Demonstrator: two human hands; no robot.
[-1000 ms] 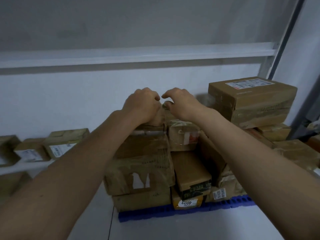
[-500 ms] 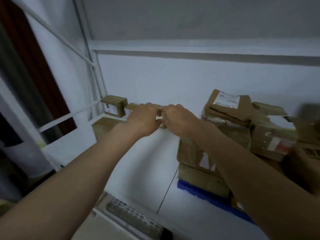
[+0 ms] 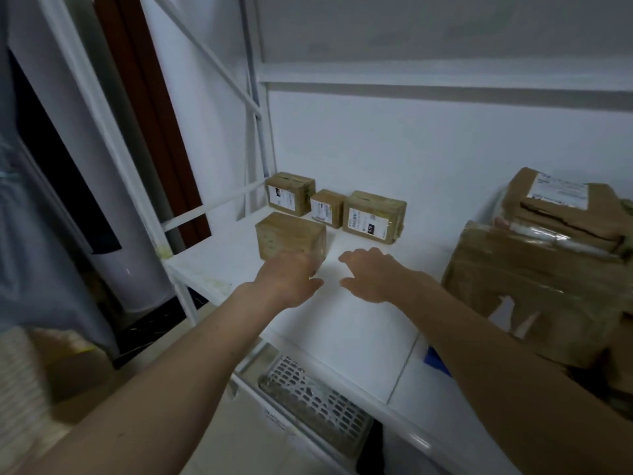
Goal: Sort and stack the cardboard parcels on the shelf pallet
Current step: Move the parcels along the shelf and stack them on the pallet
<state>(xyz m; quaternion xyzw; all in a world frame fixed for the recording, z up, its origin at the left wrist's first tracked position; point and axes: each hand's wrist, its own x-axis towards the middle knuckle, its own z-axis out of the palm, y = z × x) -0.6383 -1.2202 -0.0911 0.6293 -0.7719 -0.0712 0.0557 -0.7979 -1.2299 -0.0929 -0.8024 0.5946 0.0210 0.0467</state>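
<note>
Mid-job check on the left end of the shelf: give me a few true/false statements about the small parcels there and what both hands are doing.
1. Three small labelled parcels stand in a row along the back wall: left, middle, right. True.
2. An unlabelled-looking parcel sits in front of that row. True.
3. The right hand grips a parcel. False: its fingers are spread over the white shelf and it holds nothing.
4. The left hand carries a box lifted off the shelf. False: it is open just in front of the front parcel, which rests on the shelf.
5. The large taped parcel stack is to the right of the hands. True.
</note>
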